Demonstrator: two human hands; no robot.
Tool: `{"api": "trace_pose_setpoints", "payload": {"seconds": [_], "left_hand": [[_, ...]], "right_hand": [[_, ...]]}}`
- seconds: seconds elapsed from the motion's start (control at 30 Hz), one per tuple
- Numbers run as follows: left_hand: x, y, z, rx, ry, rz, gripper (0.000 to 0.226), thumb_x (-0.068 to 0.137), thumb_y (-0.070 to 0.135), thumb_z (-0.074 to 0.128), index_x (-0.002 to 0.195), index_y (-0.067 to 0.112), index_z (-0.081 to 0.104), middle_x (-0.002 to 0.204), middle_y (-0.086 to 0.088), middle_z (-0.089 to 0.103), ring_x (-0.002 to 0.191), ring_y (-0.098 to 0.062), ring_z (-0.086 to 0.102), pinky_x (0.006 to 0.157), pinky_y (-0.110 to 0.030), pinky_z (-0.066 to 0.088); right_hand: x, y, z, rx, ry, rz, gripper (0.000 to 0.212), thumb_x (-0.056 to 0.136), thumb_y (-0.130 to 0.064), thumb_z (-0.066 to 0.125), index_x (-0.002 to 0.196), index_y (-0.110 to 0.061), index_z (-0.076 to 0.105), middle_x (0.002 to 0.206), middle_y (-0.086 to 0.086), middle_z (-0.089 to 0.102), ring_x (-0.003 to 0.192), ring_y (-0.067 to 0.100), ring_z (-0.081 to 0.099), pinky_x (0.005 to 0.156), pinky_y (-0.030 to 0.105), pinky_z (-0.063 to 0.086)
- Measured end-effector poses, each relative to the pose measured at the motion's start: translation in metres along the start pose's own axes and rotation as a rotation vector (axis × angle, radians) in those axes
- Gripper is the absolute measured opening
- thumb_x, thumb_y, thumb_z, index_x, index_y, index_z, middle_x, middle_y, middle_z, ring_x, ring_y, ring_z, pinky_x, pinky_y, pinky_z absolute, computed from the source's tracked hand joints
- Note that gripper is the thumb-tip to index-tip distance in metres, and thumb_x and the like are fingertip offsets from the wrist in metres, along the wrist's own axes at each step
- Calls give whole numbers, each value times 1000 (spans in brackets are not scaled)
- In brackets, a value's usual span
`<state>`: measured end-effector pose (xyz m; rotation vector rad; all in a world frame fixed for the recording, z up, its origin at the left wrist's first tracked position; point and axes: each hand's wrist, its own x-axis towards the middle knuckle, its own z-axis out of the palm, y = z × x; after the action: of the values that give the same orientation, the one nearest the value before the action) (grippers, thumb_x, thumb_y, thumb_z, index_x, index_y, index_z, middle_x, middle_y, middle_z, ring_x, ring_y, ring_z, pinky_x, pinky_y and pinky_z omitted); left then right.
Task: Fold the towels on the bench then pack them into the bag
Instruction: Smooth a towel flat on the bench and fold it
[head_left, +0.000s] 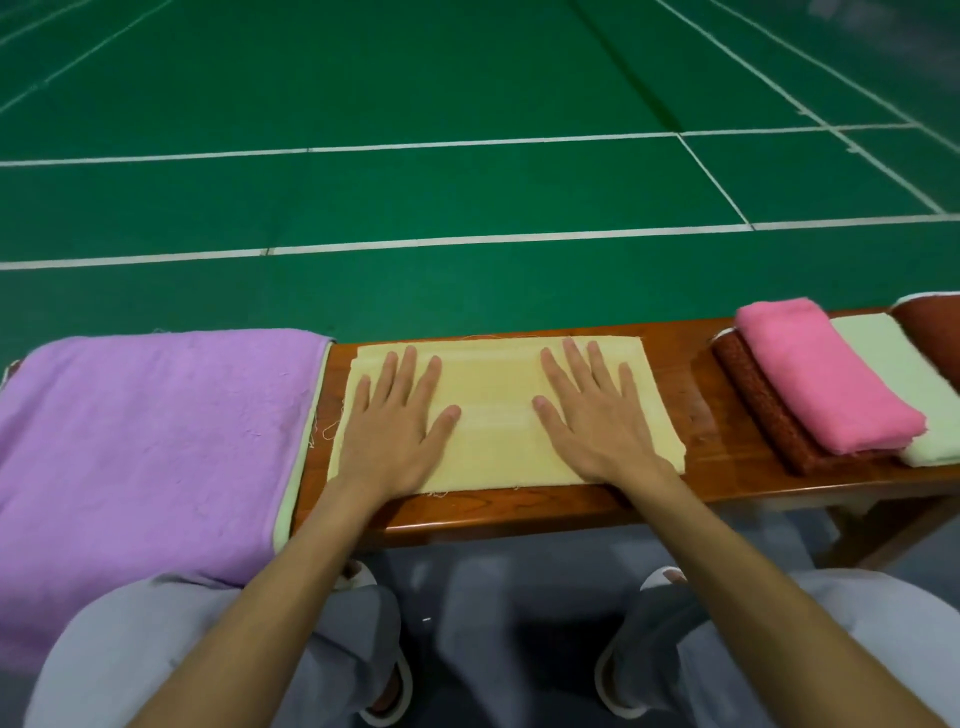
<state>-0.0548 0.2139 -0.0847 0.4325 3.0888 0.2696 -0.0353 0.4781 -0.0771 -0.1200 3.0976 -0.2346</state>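
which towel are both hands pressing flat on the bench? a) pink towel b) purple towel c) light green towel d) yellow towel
d: the left hand and the right hand both lie with straight fingers flat on the folded yellow towel, while the pink towel sits untouched off to the right.

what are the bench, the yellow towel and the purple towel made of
The bench looks like wood, reddish-brown with a glossy varnish; grain lines and sheen show along its front edge.
The yellow towel looks like thin woven cloth, probably cotton, matte; loose threads hang off its edges.
The purple towel looks like thicker, fuzzy terry-like cloth, matte; the exact fibre cannot be told.
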Motion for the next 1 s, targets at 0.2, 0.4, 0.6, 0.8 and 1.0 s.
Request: {"api": "trace_pose_setpoints", "payload": {"seconds": [0.2,0.4,0.6,0.8,1.0], "left_hand": [[-7,-11,-5,7,-1,-84,82,96,75,2,164,30,-5,171,1,-15,156,-18,-18,125,-46,-9],[-10,-6,-6,21,-35,-89,86,93,75,0,164,27,-7,171,-2,-16,156,-22,-19,126,-52,-10],[-16,25,-15,-63,16,-17,81,96,73,4,164,30,-10,169,1,-21,155,-24,-26,124,-51,-15],[-10,53,3,-17,-25,67,77,98,70,4,164,31,-6,171,-3,-14,156,-27,-21,127,-53,-5],[-7,65,4,-27,-54,43,80,97,73,4,164,31,-6,170,-2,-18,155,-26,-23,127,-52,-8]], "right_hand": [[2,43,-10,-6,-16,180,70,103,-62,8,163,-28,-5,171,-1,-12,156,27,-16,126,56,-3],[0,43,-17,91,-43,176,74,103,-63,17,163,-28,-7,170,-3,-12,157,24,-12,126,54,-3],[-2,41,-40,239,185,511,77,92,-58,63,143,-4,41,145,17,46,131,35,46,104,48,43],[8,51,-44,377,17,572,50,84,-53,77,106,-11,64,105,8,68,97,31,63,77,42,54],[3,66,-65,806,-40,365,28,101,-33,62,123,-16,57,114,1,66,102,22,65,82,42,55]]}}
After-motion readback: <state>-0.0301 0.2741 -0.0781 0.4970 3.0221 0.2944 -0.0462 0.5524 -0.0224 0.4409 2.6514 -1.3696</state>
